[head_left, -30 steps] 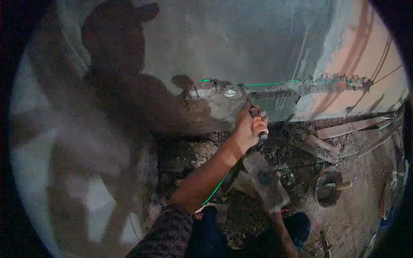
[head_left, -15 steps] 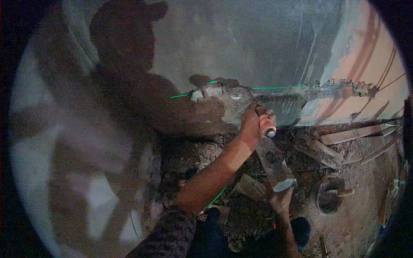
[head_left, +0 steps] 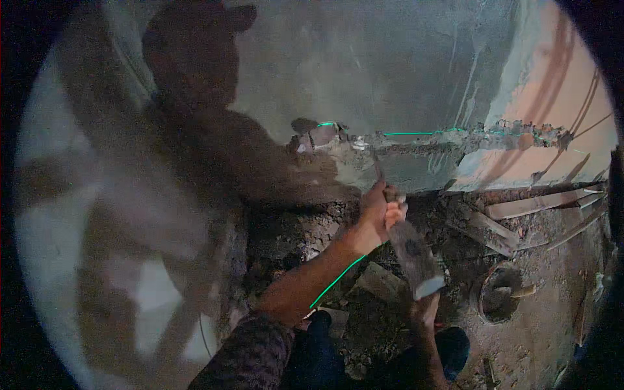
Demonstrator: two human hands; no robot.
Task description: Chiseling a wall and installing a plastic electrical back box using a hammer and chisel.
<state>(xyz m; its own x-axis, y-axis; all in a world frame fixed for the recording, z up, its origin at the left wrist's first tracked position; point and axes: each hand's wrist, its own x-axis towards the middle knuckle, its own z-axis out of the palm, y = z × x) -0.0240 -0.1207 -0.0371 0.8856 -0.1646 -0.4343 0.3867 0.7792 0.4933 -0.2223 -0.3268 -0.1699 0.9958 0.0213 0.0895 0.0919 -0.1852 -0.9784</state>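
Observation:
My left hand (head_left: pixel 376 211) is wrapped round a chisel (head_left: pixel 379 171) with its blade pointing up at the wall. The chisel's tip is just below a rough groove (head_left: pixel 416 148) chipped across the plaster; whether it touches the wall, I cannot tell. In my right hand (head_left: pixel 426 311), largely behind the tool's head, is a hammer (head_left: pixel 416 259). Its heavy dusty head hides the chisel's butt, and its handle is mostly out of sight. Pale broken plaster (head_left: pixel 325 138) shows at the groove's left end.
A thin green light line (head_left: pixel 409 134) runs along the groove and over my left forearm. Strips of wood (head_left: pixel 543 203) lie at the right by the wall's foot. Near them stands a round bucket (head_left: pixel 500 296). Rubble (head_left: pixel 292 231) and a flat slab (head_left: pixel 379 284) cover the ground below.
My left hand has drawn the chisel down, away from the groove. The hammer has dropped slightly, and its head now overlaps the chisel's butt in view.

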